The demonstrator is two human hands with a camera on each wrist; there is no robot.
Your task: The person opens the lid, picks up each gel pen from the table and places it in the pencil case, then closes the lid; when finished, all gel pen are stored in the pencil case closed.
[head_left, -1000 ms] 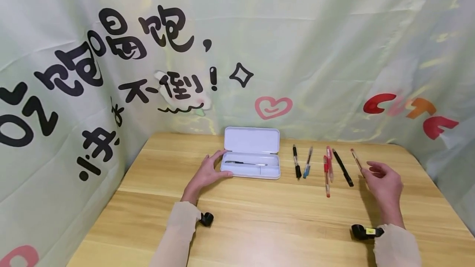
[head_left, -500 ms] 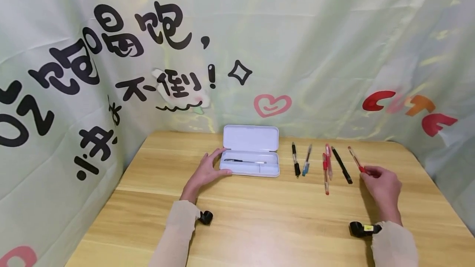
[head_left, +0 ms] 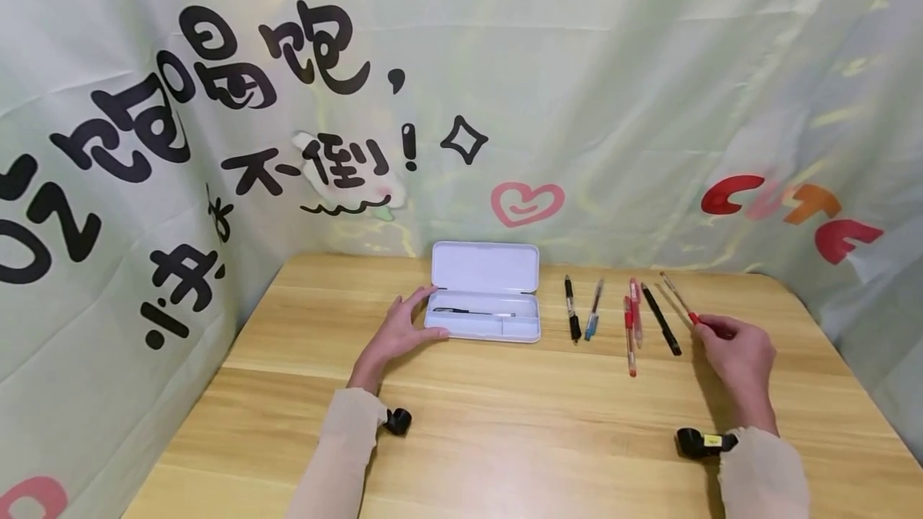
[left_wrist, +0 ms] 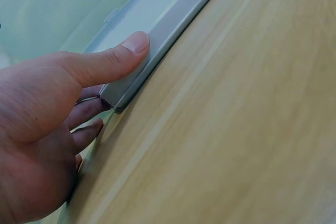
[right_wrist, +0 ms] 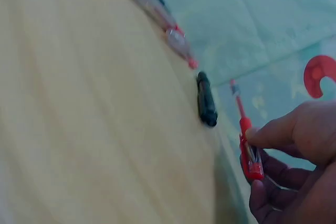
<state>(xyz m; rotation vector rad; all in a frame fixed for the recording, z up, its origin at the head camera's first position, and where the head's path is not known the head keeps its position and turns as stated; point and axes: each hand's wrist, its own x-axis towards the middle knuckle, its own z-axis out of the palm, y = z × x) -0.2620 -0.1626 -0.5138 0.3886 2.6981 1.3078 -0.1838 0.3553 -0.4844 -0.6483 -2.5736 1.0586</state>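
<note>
An open white pencil case [head_left: 482,329] stands at the back of the table with a dark slim pen [head_left: 469,312] inside. My left hand [head_left: 395,336] holds its left end, thumb on the front edge, as the left wrist view also shows on the case [left_wrist: 142,77]. My right hand [head_left: 739,355] pinches a red pen [head_left: 681,300] between thumb and fingers. In the right wrist view the pen [right_wrist: 244,124] slants up from the fingertips. Left of that hand lies a black pen [head_left: 661,319], beside two red pens [head_left: 630,335].
Between the case and the red pens lie a black-gripped pen [head_left: 572,311] and a blue-tipped pen [head_left: 594,311]. A printed curtain [head_left: 620,102] hangs behind the wooden table [head_left: 505,423].
The red pen in my right hand has risen from the table and swung a little to the left. My left hand stays on the case. The head view has shifted slightly.
</note>
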